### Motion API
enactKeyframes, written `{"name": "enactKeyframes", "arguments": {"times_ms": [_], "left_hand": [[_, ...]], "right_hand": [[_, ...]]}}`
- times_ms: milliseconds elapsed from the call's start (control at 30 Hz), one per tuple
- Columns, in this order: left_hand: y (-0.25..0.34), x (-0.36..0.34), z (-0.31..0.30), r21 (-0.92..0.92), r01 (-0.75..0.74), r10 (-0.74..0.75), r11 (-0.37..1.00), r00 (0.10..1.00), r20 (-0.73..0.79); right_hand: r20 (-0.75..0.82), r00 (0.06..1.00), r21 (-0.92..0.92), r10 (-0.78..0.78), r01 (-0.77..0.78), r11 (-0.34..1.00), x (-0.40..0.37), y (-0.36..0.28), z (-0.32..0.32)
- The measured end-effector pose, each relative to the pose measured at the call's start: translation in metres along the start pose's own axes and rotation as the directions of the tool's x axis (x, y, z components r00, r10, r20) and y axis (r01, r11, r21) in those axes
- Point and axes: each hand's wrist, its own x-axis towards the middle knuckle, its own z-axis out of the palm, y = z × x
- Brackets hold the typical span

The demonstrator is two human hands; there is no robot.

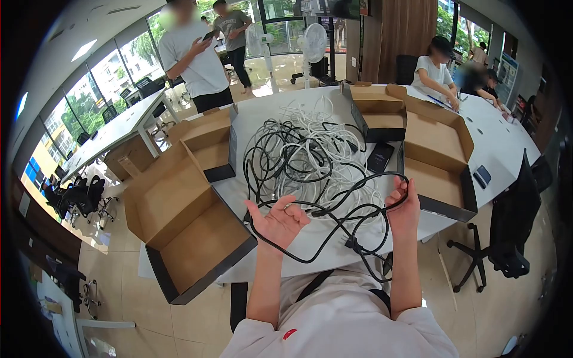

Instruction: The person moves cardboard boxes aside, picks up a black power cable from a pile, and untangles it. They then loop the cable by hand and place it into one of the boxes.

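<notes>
A black cable [335, 230] runs in loose loops in front of me, with a dark plug [353, 244] hanging near the table's front edge. My right hand [403, 206] has its fingers curled round one loop of it. Palm up, my left hand [278, 223] is open with the thumb and fingers spread, and a stretch of the same cable passes close by it. Behind both hands lies a tangled heap of white cables [358, 156], with more black cables [286, 149] coiled over its left part.
Open cardboard boxes stand on the table: a large one [197, 250] and a smaller one [209, 149] at left, two more [439, 143] [379, 113] at right. A black phone-like object [380, 157] and a dark wallet-like object [482, 176] lie rightward. People stand behind and sit at right.
</notes>
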Motion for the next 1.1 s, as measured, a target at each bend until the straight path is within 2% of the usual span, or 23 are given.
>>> {"name": "enactKeyframes", "arguments": {"times_ms": [33,133,233,333,367,467,533,600,667,700,800,833,867,933,1000,1100], "left_hand": [[0.000,-0.001,0.000,0.011,0.002,-0.001,1.000,1.000,-0.014],[0.001,0.003,-0.008,0.201,-0.015,0.034,0.979,0.995,-0.091],[-0.002,0.002,-0.009,0.211,0.028,0.026,0.977,0.968,-0.251],[-0.012,0.004,-0.005,0.357,0.089,0.013,0.930,0.962,-0.273],[-0.016,0.005,-0.007,0.418,0.121,0.009,0.900,0.956,-0.294],[-0.028,0.009,-0.005,0.577,0.200,0.008,0.792,0.941,-0.337],[-0.035,0.010,-0.002,0.682,0.244,-0.016,0.690,0.947,-0.322],[-0.040,0.008,-0.004,0.688,0.214,-0.064,0.694,0.969,-0.237],[-0.040,0.006,-0.001,0.635,0.255,-0.201,0.729,0.967,-0.157],[-0.041,0.005,0.001,0.586,0.280,-0.273,0.760,0.956,-0.104],[-0.047,0.002,0.010,0.532,0.349,-0.432,0.772,0.901,0.036],[-0.048,0.000,0.017,0.534,0.364,-0.452,0.763,0.891,0.037],[-0.049,-0.002,0.024,0.536,0.380,-0.471,0.754,0.881,0.038],[-0.048,-0.003,0.031,0.579,0.360,-0.453,0.732,0.891,0.020],[-0.045,-0.003,0.033,0.590,0.368,-0.467,0.719,0.884,0.017],[-0.044,-0.008,0.014,0.365,0.280,-0.318,0.888,0.947,0.047]], "right_hand": [[0.043,0.998,0.013,0.036,-0.037,0.999,-0.001,0.001,0.002],[0.170,0.977,0.030,0.129,-0.136,0.990,-0.003,0.003,0.006],[0.315,0.926,0.017,0.207,-0.223,0.975,-0.007,0.006,0.005],[0.407,0.883,-0.051,0.235,-0.235,0.971,-0.012,0.014,0.006],[0.505,0.828,-0.027,0.245,-0.268,0.963,-0.010,0.016,0.003],[0.521,0.827,-0.034,0.211,-0.227,0.973,-0.018,0.019,0.010],[0.501,0.851,0.013,0.157,-0.188,0.982,-0.020,0.018,0.015],[0.458,0.882,0.082,0.113,-0.168,0.982,-0.019,0.017,0.019],[0.391,0.916,0.173,0.084,-0.163,0.971,-0.014,0.015,0.019],[0.317,0.945,0.111,0.083,-0.124,0.986,-0.011,0.014,0.017],[0.159,0.967,0.085,0.200,-0.215,0.973,0.001,0.013,-0.006],[0.042,0.977,0.077,0.208,-0.210,0.975,0.002,0.015,-0.006],[-0.004,0.973,0.078,0.230,-0.229,0.970,0.002,0.016,-0.006],[-0.097,0.958,0.079,0.269,-0.262,0.962,0.002,0.016,-0.007],[-0.099,0.956,0.084,0.276,-0.268,0.960,0.005,0.015,-0.008],[-0.099,0.956,0.082,0.275,-0.267,0.960,0.006,0.012,-0.009]]}}
